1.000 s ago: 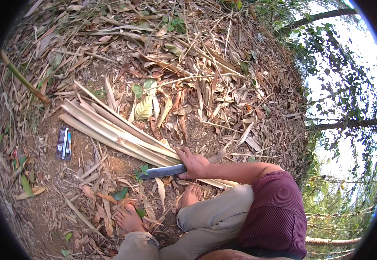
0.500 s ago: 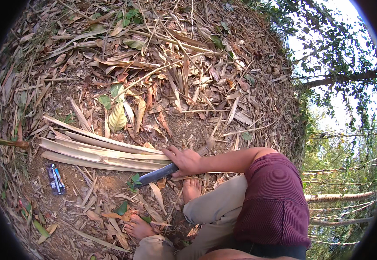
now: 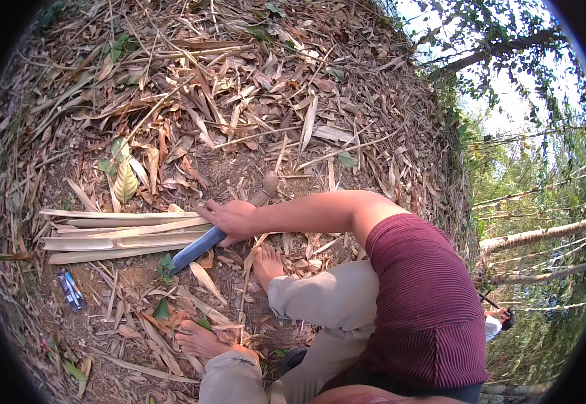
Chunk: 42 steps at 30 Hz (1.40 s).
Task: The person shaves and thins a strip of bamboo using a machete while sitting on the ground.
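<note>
My right hand (image 3: 231, 219) is closed around a machete (image 3: 197, 250) where the blade meets the handle. Its dark grey-blue blade slants down to the left, and the wooden handle end (image 3: 266, 187) shows beyond my wrist. My fingertips touch the right ends of a bundle of pale split bamboo strips (image 3: 114, 241) lying side by side on the ground. How firmly they press on the strips is hidden. My left hand is not in view.
My bare feet (image 3: 202, 339) rest just below the strips. A small blue packet (image 3: 70, 290) lies at left. Dry leaves and twigs (image 3: 225, 101) cover the ground. Slender trunks (image 3: 539, 233) and another person (image 3: 497, 323) appear at right.
The view has shifted and turned, so the strips, machete and right hand appear farther left and higher. My hand keeps its place on them. Another person has come into view at right.
</note>
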{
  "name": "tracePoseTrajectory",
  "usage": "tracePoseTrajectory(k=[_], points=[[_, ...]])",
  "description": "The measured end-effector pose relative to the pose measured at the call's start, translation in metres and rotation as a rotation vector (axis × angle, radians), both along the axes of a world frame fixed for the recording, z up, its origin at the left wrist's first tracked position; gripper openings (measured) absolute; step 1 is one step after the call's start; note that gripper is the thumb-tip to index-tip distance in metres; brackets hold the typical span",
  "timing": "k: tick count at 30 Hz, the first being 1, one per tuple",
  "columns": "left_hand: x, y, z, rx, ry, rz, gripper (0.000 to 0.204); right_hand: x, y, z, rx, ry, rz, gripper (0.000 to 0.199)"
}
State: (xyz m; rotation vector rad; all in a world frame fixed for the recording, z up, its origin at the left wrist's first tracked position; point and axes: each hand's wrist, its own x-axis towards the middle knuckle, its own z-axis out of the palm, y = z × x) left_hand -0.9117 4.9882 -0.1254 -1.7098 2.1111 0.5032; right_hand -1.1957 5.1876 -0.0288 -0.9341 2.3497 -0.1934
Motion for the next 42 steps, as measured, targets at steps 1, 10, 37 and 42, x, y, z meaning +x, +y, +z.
tracePoseTrajectory(k=[1, 10, 37, 42], points=[[0.013, -0.001, -0.011, -0.03, -0.018, 0.013, 0.087, -0.003, -0.005, -0.011, -0.019, 0.009, 0.051, 0.1], [0.024, 0.004, -0.032, -0.113, 0.2, -0.19, 0.072, -0.002, 0.007, 0.045, 0.09, 0.235, 0.338, 0.009], [0.24, -0.103, 0.467, -0.019, 2.008, -0.146, 0.037, 0.053, 0.061, 0.259, -0.152, 0.225, 0.018, 0.022], [0.15, -0.103, 0.513, 0.217, 1.835, -0.599, 0.036, 0.053, 0.073, 0.258, -0.154, 0.044, -0.017, 0.03]])
